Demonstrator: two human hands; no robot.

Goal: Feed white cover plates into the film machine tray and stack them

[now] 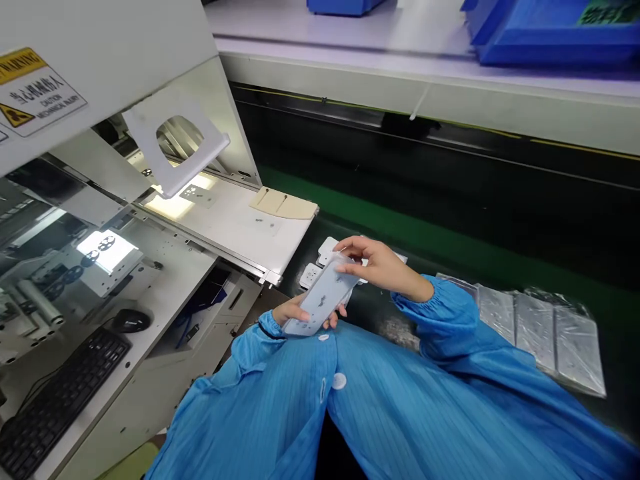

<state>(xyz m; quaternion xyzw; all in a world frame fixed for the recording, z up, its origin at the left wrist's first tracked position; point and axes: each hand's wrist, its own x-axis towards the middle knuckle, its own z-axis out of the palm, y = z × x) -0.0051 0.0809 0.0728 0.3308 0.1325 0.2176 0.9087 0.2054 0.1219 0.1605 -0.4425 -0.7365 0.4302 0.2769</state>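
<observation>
A thin, pale, phone-shaped panel (320,301) with small dark markings is held tilted in front of my blue smock; whether it is one sheet or a stack I cannot tell. My left hand (291,311) is closed around its lower end, thumb on top and fingertips showing at the far side. At the upper end, my right hand (377,268) pinches the panel's edge between thumb and fingers. Just beyond lie white panels (327,248) with round holes, partly covered by my right hand. A white piece with dotted holes (310,275) lies beside the panel.
To the left, a white machine bed (285,240) carries a beige plate (283,202) and clear-looking sheets. A keyboard (65,400) and mouse (131,320) sit on the machine's ledge. Plastic-wrapped panel packs (537,327) lie right on the dark green bench. Blue bins (555,33) stand on the shelf above.
</observation>
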